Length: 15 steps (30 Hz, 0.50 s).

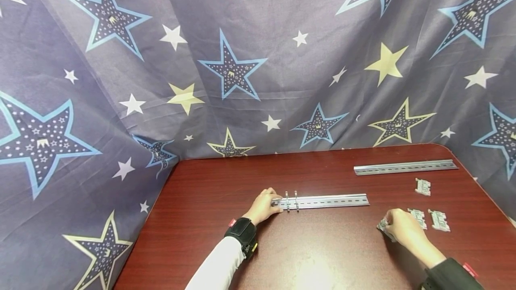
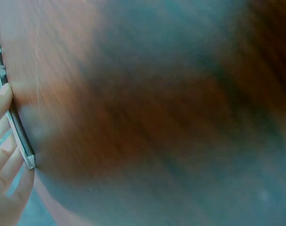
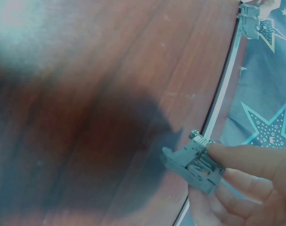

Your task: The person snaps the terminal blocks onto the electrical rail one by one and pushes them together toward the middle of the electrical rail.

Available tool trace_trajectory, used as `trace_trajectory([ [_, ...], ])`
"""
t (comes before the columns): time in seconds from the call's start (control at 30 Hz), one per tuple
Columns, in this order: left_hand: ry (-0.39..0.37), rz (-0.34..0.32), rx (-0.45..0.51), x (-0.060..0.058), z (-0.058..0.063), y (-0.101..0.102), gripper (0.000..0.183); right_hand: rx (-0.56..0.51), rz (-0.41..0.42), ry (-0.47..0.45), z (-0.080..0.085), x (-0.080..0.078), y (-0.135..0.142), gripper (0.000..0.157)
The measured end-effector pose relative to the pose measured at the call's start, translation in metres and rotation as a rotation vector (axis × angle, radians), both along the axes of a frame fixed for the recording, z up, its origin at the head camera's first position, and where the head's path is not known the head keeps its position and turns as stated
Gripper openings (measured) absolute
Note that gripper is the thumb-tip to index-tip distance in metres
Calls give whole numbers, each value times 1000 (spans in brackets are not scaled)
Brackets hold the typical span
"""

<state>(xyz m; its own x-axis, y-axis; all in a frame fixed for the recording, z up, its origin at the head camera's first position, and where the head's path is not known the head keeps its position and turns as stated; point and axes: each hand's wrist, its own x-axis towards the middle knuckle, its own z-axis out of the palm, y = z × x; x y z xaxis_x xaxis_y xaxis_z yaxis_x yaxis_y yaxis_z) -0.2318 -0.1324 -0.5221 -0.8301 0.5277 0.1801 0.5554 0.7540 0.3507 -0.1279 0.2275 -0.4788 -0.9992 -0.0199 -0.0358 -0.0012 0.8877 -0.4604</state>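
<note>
My left hand (image 1: 263, 205) grips the left end of a slotted metal DIN rail (image 1: 334, 201) that lies on the table. In the left wrist view the thumb (image 2: 1, 101) is on the near side of the rail and the other fingers are on the far side. Two thin terminal blocks (image 1: 296, 201) stand upright across the rail, just right of that hand. Out to the right, my right hand (image 1: 405, 229) pinches a grey terminal block (image 3: 194, 165) between thumb and fingers, apart from the rail. The right wrist view shows its metal clamp part and plastic body.
A second DIN rail (image 1: 405, 167) lies at the back right of the reddish-brown table (image 1: 225, 173). Loose terminal blocks lie on the right: one (image 1: 423, 186) farther back, one (image 1: 439, 220) nearer, one (image 1: 418, 218) partly behind my right hand. A star-patterned cloth (image 1: 242, 115) hangs behind.
</note>
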Motion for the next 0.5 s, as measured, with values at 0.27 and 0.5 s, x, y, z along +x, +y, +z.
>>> trace_trajectory([
  [0.27,4,2,-2,0,0,0,34,-5,2,24,5,-3,-4,8],
  [0.5,2,1,-7,0,1,1,34,-39,0,38,8,-8,-13,9],
])
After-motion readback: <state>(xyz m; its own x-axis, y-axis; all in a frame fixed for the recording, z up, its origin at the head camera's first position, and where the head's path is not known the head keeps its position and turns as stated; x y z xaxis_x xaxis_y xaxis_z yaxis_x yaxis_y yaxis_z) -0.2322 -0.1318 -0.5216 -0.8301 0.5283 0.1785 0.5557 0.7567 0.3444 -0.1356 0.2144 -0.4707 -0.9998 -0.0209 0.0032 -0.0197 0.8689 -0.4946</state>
